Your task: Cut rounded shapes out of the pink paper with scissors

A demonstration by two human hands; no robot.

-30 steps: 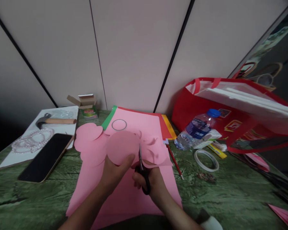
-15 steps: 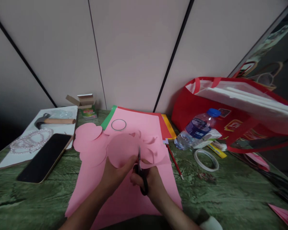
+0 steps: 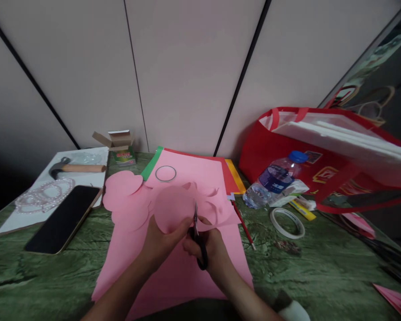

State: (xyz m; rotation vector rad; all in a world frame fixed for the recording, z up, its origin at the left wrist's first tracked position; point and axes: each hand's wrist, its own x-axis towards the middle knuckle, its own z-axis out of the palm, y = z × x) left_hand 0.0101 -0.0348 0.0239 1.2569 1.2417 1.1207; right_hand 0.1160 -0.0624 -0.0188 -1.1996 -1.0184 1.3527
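Note:
Between thumb and fingers, my left hand point(image 3: 162, 243) pinches the lower edge of a round piece of pink paper point(image 3: 174, 206). My right hand point(image 3: 212, 249) is closed around the black handles of a pair of scissors point(image 3: 200, 249), whose blades point up and away at the paper's right edge. Curled pink offcuts point(image 3: 215, 207) lie just right of the blades. Under both hands spread large pink sheets point(image 3: 177, 278). Several cut pink circles point(image 3: 127, 200) overlap to the left, and a thin ring point(image 3: 165, 174) rests on the pink sheet beyond.
On the left are a black phone point(image 3: 63, 219), a hammer point(image 3: 82, 168), a string of beads point(image 3: 43, 196) and a small open box point(image 3: 122, 149). At right stand a red bag point(image 3: 263, 142) and a water bottle point(image 3: 274, 180), near a tape roll point(image 3: 287, 223) and red pencil point(image 3: 243, 225).
Both hands, the scissors and the round paper have shifted slightly right. The offcut flap beside the blades has moved a little to the right as well.

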